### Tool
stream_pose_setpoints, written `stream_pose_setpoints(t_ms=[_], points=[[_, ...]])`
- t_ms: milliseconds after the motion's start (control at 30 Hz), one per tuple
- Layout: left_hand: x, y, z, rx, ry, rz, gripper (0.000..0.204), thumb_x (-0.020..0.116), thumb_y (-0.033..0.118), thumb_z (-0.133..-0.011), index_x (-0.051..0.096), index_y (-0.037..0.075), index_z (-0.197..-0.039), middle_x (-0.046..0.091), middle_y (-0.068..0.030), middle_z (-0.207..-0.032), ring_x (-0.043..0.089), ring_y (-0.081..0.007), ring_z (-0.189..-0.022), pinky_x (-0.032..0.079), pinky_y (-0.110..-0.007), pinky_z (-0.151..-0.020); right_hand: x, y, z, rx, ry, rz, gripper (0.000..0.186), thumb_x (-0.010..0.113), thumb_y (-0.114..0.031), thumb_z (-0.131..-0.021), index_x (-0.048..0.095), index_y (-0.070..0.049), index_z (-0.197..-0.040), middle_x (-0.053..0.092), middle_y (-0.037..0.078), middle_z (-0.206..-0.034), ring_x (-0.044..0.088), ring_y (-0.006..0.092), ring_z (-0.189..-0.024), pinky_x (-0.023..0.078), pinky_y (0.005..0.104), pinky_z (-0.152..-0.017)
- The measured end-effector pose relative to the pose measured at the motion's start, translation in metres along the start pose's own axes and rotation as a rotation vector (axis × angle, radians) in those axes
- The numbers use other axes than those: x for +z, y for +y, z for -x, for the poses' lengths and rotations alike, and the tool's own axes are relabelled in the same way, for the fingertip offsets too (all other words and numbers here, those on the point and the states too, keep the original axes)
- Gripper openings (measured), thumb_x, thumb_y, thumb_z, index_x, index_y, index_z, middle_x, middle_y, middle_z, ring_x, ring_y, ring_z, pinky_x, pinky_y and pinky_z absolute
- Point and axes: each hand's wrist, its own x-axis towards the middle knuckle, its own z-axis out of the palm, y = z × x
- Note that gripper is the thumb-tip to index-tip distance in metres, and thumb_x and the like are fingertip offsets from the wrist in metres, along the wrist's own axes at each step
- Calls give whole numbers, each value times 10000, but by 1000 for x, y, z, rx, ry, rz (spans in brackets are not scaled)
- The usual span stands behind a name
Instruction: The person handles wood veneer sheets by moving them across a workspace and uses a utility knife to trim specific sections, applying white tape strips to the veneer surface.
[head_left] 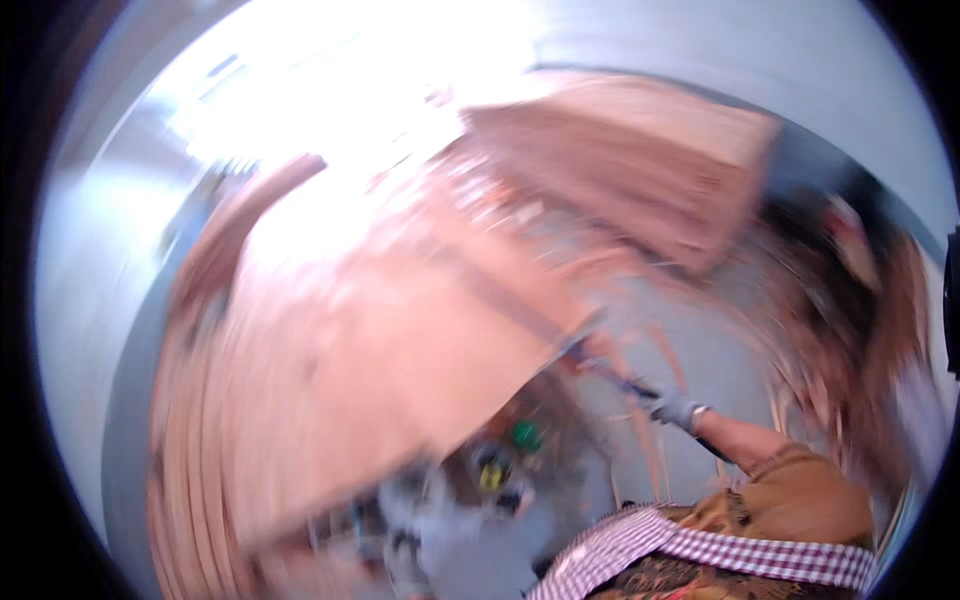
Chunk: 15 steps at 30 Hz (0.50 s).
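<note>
Fingers, right hand: gloved and blurred; they look closed around a dark slim tool (pixel 628 384), though single fingers cannot be told apart.
Right hand (pixel 676 408): grey glove, right of centre; forearm (pixel 745 440) bare between the glove and a brown sleeve (pixel 810 500).
Left hand: not seen; what it holds cannot be told.
Tool, long axis: slanted, running from the glove up and leftward to the right-hand corner of a large wood panel (pixel 370 370).
Tool, far end: close by that corner; contact or gap cannot be told through the blur. Tool type also unclear.
Panel, bearing: left of and beyond the right fingers, filling the middle of the view; its near edge slants from lower left up to the corner by the tool.
Dark band (pixel 500 295): crosses the panel roughly in line with the tool; laid strip, mark or shadow, cannot tell.
Nearer hand: the right, the only one visible, off the panel's right corner.
Below panel edge: green round item (pixel 525 435) and yellow item (pixel 492 474), near each other, kinds unclear.
Far side: big wood stack (pixel 625 165) beyond the corner.
Left side: long boards (pixel 190 470) lying beside the panel.
Floor (pixel 705 325): grey, thin wood strips (pixel 665 355) scattered near the glove.
Clothing: checked cloth (pixel 770 558) across the person's front.
</note>
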Motion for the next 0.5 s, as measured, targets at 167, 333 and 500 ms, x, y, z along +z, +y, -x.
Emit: stream_pose_setpoints(t_ms=[167, 333, 500], points=[[320, -38, -85, -266, -613, -270, 269, 590, 154, -845, 578, 34, -1086, 596, -75, -971, 570, -216, -832, 488, -361, -738, -43, 30, 35, -271, 68, 390, 412, 576, -380, -779, 599, -193, -1145, 645, 130, -921, 603, 317, -795, 465, 397, -700], [569, -53, -56, -383, -1196, -498, 260, 606, 150, -830, 579, 28, -1058, 599, -76, -947, 570, -215, -809, 487, -364, -715, -52, 18, 11, -371, 55, 289, 365, 589, -286, -757, 615, -158, -1098, 637, 145, -986, 605, 333, -852, 467, 425, -744], [638, -46, -3, -413, -1497, -623, 252, 622, 147, -815, 580, 23, -1030, 601, -78, -923, 570, -214, -785, 487, -367, -693, -22, 2, 3, -342, 30, 236, 358, 593, -279, -752, 615, -143, -1083, 638, 150, -976, 605, 334, -850, 466, 424, -743]])
